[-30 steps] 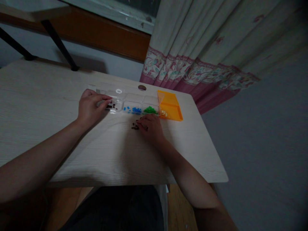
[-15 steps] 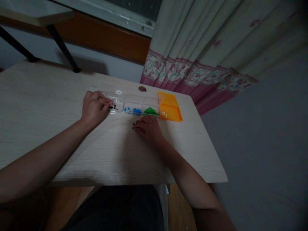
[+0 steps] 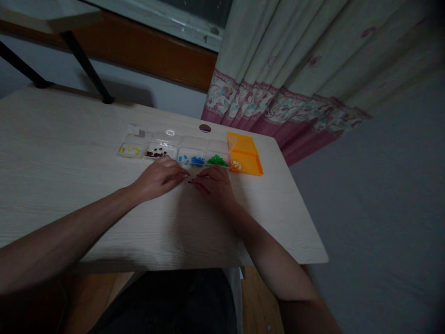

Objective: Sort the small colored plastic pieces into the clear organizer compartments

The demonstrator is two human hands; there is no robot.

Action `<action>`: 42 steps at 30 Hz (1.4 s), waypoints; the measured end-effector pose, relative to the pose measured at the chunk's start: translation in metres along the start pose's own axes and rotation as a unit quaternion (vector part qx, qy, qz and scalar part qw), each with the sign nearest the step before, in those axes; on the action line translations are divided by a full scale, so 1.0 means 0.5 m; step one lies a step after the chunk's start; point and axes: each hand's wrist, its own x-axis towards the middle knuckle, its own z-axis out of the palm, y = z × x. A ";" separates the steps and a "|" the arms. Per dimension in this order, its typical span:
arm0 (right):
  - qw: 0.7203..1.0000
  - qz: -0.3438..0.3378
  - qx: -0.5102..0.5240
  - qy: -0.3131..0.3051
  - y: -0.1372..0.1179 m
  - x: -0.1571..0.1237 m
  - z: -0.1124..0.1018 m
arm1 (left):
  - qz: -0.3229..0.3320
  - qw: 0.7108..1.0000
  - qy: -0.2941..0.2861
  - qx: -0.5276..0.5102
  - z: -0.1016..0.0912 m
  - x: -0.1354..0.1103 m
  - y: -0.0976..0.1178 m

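My left hand [image 3: 162, 177] is closed in a pinch over the table, just in front of the clear box. Whatever lies between its fingertips is too small to make out. Facing it, my right hand [image 3: 217, 185] rests low with curled fingers, a small dark piece [image 3: 189, 182] at its fingertips. The fingertips of both hands nearly meet. Behind them lies a clear compartment box [image 3: 178, 150] holding yellow pieces [image 3: 130, 150], dark brown pieces [image 3: 156, 153], blue pieces [image 3: 197, 161] and green pieces [image 3: 217, 160], each colour in its own compartment.
An orange tray [image 3: 257, 162] with several whitish pieces [image 3: 236, 164] adjoins the box's right end. A round dark hole [image 3: 205, 128] sits behind the box in the wooden table [image 3: 121, 232]. Black shelf legs [image 3: 86, 65] stand at the back left; a curtain [image 3: 260, 93] hangs behind.
My left hand has moved right and nearer to me, from the dark brown pieces' compartment to beside my right hand, uncovering the yellow pieces. My right hand has stayed nearly in place.
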 end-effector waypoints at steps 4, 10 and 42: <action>1.000 -0.009 -0.014 0.011 -0.009 0.000 0.001 | 0.017 0.998 -0.038 -0.048 0.004 0.004 0.005; 1.000 -0.006 -0.007 0.011 -0.013 0.001 -0.001 | 0.028 0.996 -0.016 -0.085 0.003 0.006 0.009; 0.995 0.093 0.022 -0.035 0.012 0.001 0.007 | -0.210 0.944 0.206 0.150 -0.038 -0.008 -0.098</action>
